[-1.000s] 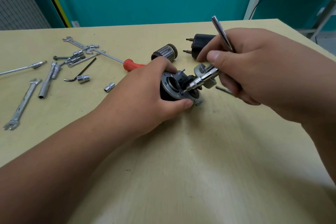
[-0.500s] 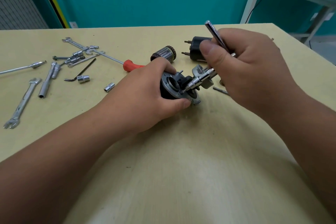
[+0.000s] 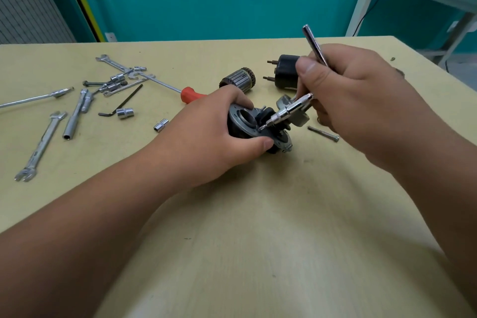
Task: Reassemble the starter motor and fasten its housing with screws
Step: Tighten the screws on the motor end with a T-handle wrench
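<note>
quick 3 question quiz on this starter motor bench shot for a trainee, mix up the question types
1. True or false: the left hand grips the motor housing.
2. Multiple choice: what holds the chrome driver?
A. the left hand
B. the right hand
C. nothing, it lies loose
3. Fill in: the loose bolt lies on the table on the person's ___ side of the housing.

Key: 1 true; 2 B; 3 right
</note>
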The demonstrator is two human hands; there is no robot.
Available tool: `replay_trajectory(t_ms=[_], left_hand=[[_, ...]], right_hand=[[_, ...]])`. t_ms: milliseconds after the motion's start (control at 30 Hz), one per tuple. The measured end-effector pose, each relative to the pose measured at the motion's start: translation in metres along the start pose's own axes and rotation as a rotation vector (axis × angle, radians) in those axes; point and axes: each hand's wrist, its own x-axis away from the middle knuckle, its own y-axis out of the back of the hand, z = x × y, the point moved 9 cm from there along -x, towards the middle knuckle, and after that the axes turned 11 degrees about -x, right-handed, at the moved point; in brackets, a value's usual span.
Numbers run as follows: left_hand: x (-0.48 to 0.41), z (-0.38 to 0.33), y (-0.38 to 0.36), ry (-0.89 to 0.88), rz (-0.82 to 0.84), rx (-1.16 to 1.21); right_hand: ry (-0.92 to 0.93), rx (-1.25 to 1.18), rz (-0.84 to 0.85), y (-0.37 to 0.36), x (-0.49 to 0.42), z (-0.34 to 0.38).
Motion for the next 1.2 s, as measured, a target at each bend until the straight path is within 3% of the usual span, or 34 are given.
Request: replay_trajectory(t_ms=[133, 500, 667, 867, 1033, 1200], left_hand=[[0.002, -0.005, 0.0, -0.032, -0.016, -0.034], [0.003, -0.009, 0.002, -0.055, -0.004, -0.034], [0.004, -0.009, 0.0, -0.058, -0.004, -0.025], [0.002, -0.007, 0.002, -0.047, -0.006, -0.024], [0.002, -0.003, 0.001, -0.026, 0.0, -0.006], [0.001, -0.002, 0.0, -0.024, 0.003, 0.003]], right_hand=[[-0.049, 0.053, 0.01, 0.003, -0.003, -0.006], [0.148, 0.167, 0.249, -0.006, 0.008, 0.021], [0.157, 0.159, 0.239, -0.004, 0.007, 0.02], [-0.007, -0.134, 0.228, 0.002, 0.003, 0.007], [0.045, -0.163, 0.192, 0.005, 0.003, 0.013], [0.162, -0.003, 0.142, 0.02, 0.002, 0.019]])
